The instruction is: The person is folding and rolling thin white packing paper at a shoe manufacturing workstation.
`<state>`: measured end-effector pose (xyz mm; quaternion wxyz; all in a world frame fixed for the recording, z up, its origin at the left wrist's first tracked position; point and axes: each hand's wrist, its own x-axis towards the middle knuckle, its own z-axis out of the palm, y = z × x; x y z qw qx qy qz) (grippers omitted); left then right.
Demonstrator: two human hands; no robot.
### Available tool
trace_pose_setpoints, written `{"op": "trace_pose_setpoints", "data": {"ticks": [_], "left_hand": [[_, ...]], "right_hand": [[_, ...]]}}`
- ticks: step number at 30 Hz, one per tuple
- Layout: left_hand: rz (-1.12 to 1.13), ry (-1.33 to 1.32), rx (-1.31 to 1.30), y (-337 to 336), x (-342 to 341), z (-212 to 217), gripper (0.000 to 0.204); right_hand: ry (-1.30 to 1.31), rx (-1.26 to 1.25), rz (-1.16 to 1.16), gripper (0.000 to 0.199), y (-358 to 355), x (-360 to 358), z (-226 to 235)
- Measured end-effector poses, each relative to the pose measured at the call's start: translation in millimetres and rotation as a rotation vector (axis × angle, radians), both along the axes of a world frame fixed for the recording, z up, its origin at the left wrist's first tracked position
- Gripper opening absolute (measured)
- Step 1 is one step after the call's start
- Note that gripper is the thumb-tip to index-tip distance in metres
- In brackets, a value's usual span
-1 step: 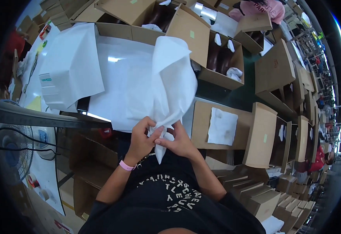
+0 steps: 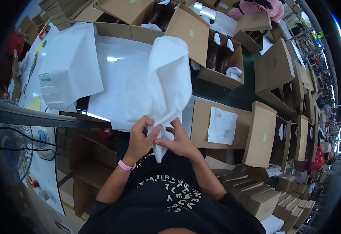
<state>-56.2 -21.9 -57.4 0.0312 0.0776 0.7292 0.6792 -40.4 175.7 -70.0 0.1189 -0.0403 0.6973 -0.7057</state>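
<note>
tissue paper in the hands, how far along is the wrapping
Done: the open box up the line already holds dark shoes. In hand: the left hand and right hand bunch the white tissue paper at its lower end. Left: the near box holds only a white sheet, no shoes.

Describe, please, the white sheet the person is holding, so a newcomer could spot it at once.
Start at the white table top, then come toward the person's chest. The tissue sheet rises there, its lower end pinched between left hand and right hand. Unlike the flat sheets nearby, it stands bunched and lifted.
</note>
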Motion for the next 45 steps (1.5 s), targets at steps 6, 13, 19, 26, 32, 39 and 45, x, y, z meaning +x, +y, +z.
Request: {"op": "trace_pose_setpoints", "data": {"ticks": [6,13,19,26,32,39,45], "left_hand": [[-0.126,-0.047,0.187,10.6,9.7,-23.6,0.019],[0.122,-0.403,0.686,19.8,48.4,17.3,0.078],[0.113,-0.409,0.604,7.4,37.3,-20.3,0.067],[0.328,-0.346,0.433,-9.0,25.1,-25.6,0.039],[0.097,-0.454,0.749,-21.3,32.2,-52.9,0.044],[0.091,-0.33,0.503,-11.4,9.3,-64.5,0.053],[-0.033,-0.691,0.746,-16.5,-44.6,-38.5,0.051]], "right_hand": [[0.038,0.492,-0.15,0.092,11.1,5.8,2.4],[0.297,0.129,-0.512,0.062,-40.7,10.0,5.5],[0.306,0.105,-0.366,0.052,-58.1,34.9,1.3],[0.254,0.168,-0.079,0.08,-25.7,42.4,39.4],[0.309,0.199,-0.336,0.064,-52.6,47.0,11.3],[0.491,0.422,-0.231,0.07,-58.1,30.7,14.4],[0.486,0.562,-0.016,0.091,-39.8,0.5,13.2]]}}
